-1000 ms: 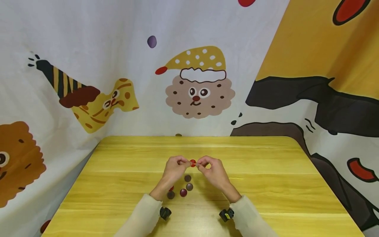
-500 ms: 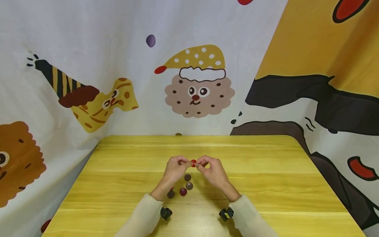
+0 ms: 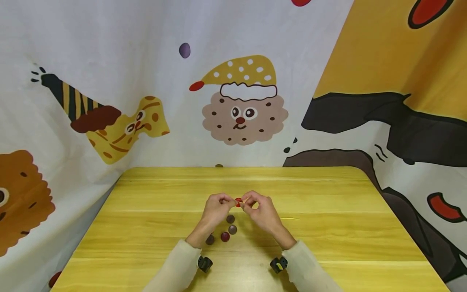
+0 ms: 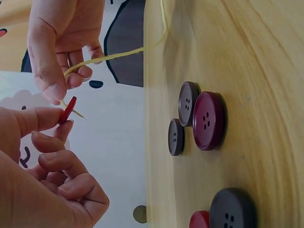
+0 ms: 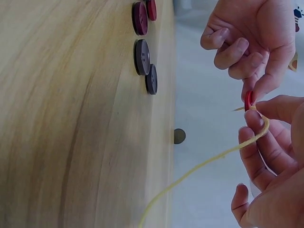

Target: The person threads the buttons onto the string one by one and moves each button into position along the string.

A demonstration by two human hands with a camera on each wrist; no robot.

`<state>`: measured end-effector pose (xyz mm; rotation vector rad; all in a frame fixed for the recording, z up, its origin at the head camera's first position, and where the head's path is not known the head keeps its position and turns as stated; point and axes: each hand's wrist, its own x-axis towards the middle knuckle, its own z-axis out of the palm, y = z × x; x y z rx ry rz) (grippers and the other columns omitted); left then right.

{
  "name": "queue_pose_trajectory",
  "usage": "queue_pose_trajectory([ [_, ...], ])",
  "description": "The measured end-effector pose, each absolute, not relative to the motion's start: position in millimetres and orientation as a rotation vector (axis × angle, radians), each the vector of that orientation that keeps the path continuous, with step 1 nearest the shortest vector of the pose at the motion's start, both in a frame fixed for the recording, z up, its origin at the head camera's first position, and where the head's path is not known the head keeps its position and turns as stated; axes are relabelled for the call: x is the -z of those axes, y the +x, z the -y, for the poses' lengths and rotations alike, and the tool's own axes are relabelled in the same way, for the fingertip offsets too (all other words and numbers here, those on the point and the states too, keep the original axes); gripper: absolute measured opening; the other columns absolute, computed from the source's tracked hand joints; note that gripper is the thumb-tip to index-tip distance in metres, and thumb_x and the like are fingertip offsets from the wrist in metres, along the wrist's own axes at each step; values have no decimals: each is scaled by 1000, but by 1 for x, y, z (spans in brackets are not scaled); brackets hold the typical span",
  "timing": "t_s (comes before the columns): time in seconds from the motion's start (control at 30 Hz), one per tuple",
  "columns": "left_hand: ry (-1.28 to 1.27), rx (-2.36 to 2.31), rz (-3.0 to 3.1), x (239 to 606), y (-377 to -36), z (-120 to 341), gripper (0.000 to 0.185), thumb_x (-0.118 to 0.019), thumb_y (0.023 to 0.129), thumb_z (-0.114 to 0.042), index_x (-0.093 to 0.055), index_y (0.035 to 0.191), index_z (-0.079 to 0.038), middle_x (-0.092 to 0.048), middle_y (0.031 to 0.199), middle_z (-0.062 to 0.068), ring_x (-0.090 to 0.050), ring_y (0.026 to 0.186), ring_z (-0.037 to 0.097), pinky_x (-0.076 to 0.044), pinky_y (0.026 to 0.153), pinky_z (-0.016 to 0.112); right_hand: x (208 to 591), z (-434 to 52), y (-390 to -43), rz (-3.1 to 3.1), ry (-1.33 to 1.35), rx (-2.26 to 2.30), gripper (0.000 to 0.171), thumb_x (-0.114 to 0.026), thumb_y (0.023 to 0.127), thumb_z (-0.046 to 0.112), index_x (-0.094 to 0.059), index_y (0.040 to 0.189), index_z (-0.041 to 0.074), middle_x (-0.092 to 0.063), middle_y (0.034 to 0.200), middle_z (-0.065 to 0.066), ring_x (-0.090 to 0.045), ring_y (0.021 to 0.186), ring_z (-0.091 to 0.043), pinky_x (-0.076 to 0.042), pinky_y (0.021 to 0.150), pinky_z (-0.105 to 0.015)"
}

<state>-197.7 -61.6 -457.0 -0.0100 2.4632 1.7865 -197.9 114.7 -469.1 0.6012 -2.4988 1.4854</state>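
Left wrist, left hand [image 4: 52, 176] pinches red button [image 4: 68, 109]

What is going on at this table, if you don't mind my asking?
A person is working a string and a button together with bare hands. The left hand pinches a red button, while the right hand pinches a yellow string close against it. The string's tip shows beyond the button, so it looks threaded through. On the wooden table lie three dark buttons, a maroon button and another red one.
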Motion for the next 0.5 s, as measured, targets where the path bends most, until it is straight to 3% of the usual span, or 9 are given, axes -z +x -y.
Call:
queue_pose_trajectory([
  [0.23, -65, -1783, -2469, 457, -197, 61, 12, -70, 89, -18, -72, 83, -8, -56, 71, 4, -45, 62, 16, -36, 55, 27, 468, -113, -198, 2539, 596, -1478, 20, -75, 85, 4, -67, 103, 9, -66, 76, 2, -54, 55, -12, -37, 43, -20],
  [0.5, -56, -1787, -2471, 460, -198, 60, 12, -70, 88, -16, -72, 83, -6, -55, 69, 1, -44, 61, 15, -34, 53, 27, 469, -110, -198, 2575, 630, -1405, 31, -79, 81, 2, -65, 107, 12, -66, 75, 5, -60, 68, -9, -46, 53, -22],
])
